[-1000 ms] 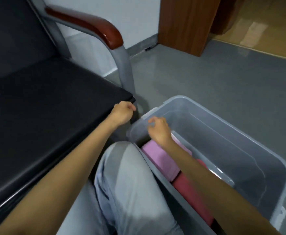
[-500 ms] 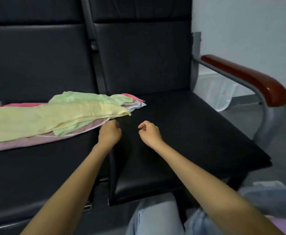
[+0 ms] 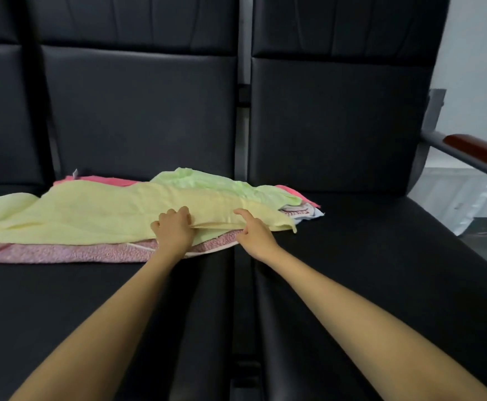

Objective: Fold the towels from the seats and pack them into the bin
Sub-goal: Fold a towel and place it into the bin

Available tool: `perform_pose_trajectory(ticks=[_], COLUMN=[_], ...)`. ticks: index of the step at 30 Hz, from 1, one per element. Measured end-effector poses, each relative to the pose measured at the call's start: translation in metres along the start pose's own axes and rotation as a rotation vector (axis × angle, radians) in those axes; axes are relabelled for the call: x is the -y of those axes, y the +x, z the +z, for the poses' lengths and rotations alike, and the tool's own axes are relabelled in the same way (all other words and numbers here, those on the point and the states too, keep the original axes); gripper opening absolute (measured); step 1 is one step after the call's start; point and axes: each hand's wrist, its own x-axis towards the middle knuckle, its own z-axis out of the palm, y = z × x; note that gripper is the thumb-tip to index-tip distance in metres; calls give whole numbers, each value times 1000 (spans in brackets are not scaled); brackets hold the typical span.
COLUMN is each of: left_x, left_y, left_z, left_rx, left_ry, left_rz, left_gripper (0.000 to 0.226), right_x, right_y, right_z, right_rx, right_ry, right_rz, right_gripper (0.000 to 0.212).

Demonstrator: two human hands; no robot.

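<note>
Swung back from the bin, the left hand [image 3: 174,227] and right hand [image 3: 255,231] are now pinching the near edge of the yellow towel [image 3: 106,215] topping the pile on the seat [image 3: 366,270], likely beginning another fold.

Views: one only, a wide-angle camera worn on the person's head.
Facing: forward and down across a row of black seats [image 3: 352,256], toward their backrests [image 3: 138,111].
Nearness: close; both forearms crossed the near half, and the left hand [image 3: 174,227] and right hand [image 3: 255,233] touched the yellow towel [image 3: 106,215] at mid-frame.
Edges: the towel ran off the left edge; an armrest [image 3: 479,151] showed at far right.
</note>
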Motion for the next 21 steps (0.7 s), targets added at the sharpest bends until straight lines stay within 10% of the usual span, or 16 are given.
perform_pose_trajectory(ticks=[11,21], left_x=[-28,-25], left_y=[-27,-64], left_z=[-55,-29], left_rx=[236,150], left_ry=[-420,192], left_rz=[316,180], left_gripper=[35,20], right_x=[25,-20], right_y=[-9,-78], right_z=[-7,-98], right_rx=[16,-187], right_ry=[-155,473], right_rz=[-133,156], right_gripper=[21,20])
